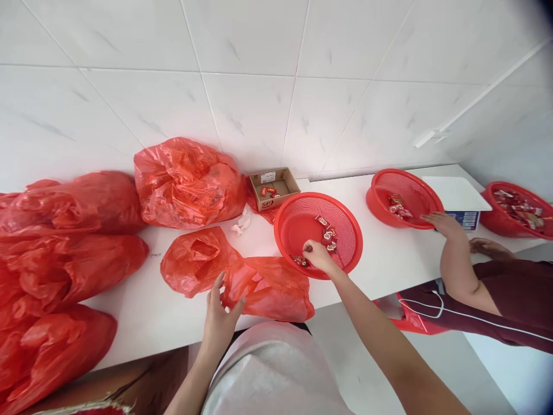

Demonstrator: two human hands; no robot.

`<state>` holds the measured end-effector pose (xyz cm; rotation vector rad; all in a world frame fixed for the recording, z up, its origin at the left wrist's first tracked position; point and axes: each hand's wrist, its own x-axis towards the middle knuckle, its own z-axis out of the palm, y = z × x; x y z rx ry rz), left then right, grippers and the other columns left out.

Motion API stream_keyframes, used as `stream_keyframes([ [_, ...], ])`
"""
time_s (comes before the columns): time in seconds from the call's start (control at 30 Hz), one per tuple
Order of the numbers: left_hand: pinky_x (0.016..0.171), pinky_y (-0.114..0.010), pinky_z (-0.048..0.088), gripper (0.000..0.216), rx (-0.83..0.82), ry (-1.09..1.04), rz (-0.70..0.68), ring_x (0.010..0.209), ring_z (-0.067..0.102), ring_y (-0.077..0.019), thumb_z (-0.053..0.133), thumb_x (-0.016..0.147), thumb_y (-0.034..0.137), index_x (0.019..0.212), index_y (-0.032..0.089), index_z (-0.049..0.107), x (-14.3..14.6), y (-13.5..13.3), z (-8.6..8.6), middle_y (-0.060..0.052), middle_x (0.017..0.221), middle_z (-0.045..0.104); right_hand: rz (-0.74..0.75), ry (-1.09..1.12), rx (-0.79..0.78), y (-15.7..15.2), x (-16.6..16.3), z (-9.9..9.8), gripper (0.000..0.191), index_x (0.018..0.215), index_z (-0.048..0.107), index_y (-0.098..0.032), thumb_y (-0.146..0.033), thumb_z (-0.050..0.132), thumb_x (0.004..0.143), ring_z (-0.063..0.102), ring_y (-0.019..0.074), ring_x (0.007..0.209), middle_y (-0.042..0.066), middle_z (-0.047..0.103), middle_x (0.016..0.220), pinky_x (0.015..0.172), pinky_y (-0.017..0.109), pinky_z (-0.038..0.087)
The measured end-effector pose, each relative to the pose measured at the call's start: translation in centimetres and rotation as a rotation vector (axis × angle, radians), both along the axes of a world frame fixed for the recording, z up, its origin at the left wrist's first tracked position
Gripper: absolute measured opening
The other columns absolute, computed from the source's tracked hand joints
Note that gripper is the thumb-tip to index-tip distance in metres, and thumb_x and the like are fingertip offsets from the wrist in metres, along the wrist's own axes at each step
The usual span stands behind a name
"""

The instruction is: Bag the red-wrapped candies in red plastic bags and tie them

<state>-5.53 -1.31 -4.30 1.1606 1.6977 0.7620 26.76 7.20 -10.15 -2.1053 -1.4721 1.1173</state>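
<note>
My right hand (317, 255) reaches into a red plastic basket (283, 222), its fingers pinched round a small dark piece that looks like a wrapped candy. Several wrapped candies (329, 236) in red, brown and white lie on the basket's floor, and a few more (300, 261) rest near its front wall by my fingertips. My left hand (221, 314) is open, thumb and fingers apart, beside the front of a thin red plastic bag (272, 288). That bag lies slack, partly against the basket. A second red bag (196, 259) with its mouth open sits just behind it.
Full, bulging red bags (190, 184) crowd the left of the white table (142, 323). A small cardboard box (276, 202) holds several red packets. To the right, a co-worker's hand (444, 223) touches another red basket (380, 202); beyond stand a white-topped scale (458, 193) and a third basket (496, 222).
</note>
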Motion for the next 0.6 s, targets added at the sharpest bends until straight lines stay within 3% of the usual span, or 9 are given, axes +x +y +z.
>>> stream_keyframes([
  [0.17, 0.096, -0.048, 0.048, 0.086, -0.019, -0.03, 0.032, 0.116, 0.052, -0.0275, 0.068, 0.073, 0.05, 0.147, 0.028, 0.031, -0.2, -0.8, 0.3, -0.013, 0.135, 0.042, -0.029, 0.093, -0.062, 0.0, -1.2, -1.2, 0.018, 0.097, 0.064, -0.019, -0.022, 0.057, 0.081, 0.064, 0.0185, 0.087, 0.007, 0.07, 0.102, 0.072, 0.026, 0.044],
  [0.27, 0.09, -0.046, 0.053, 0.087, -0.01, -0.072, 0.062, 0.11, 0.056, -0.0263, 0.069, 0.07, 0.052, 0.145, 0.027, 0.033, -0.2, -1.2, 0.5, -0.013, 0.131, 0.043, -0.035, 0.166, -0.114, -0.1, -1.2, -1.4, 0.024, 0.092, 0.066, -0.019, -0.019, 0.07, 0.069, 0.063, 0.0202, 0.086, 0.006, 0.071, 0.098, 0.071, 0.026, 0.043],
  [0.37, 0.081, -0.045, 0.055, 0.084, 0.006, -0.06, 0.132, 0.098, 0.061, -0.025, 0.07, 0.068, 0.053, 0.14, 0.025, 0.037, -0.1, -1.4, 0.4, -0.011, 0.121, 0.048, -0.083, 0.23, -0.15, -0.2, -1.3, -1.3, 0.025, 0.084, 0.064, -0.017, -0.01, 0.069, 0.06, 0.063, 0.0199, 0.077, 0.005, 0.071, 0.084, 0.067, 0.027, 0.043],
  [0.5, 0.078, -0.045, 0.054, 0.081, -0.017, -0.064, 0.163, 0.088, 0.063, -0.0237, 0.07, 0.068, 0.055, 0.135, 0.022, 0.039, -0.3, -1.1, 0.0, -0.008, 0.107, 0.056, -0.157, 0.389, -0.113, -0.3, -1.5, 0.4, 0.02, 0.088, 0.062, -0.017, -0.017, 0.061, 0.068, 0.062, 0.0177, 0.073, 0.004, 0.067, 0.079, 0.066, 0.027, 0.046],
  [0.6, 0.078, -0.042, 0.053, 0.079, -0.069, -0.053, 0.127, 0.089, 0.063, -0.0241, 0.071, 0.069, 0.056, 0.132, 0.02, 0.039, -0.5, -0.2, -0.4, -0.008, 0.105, 0.058, -0.163, 0.554, -0.05, -1.0, -2.3, 3.5, 0.025, 0.101, 0.061, -0.02, -0.028, 0.049, 0.08, 0.064, 0.0164, 0.078, 0.004, 0.067, 0.087, 0.072, 0.028, 0.051],
])
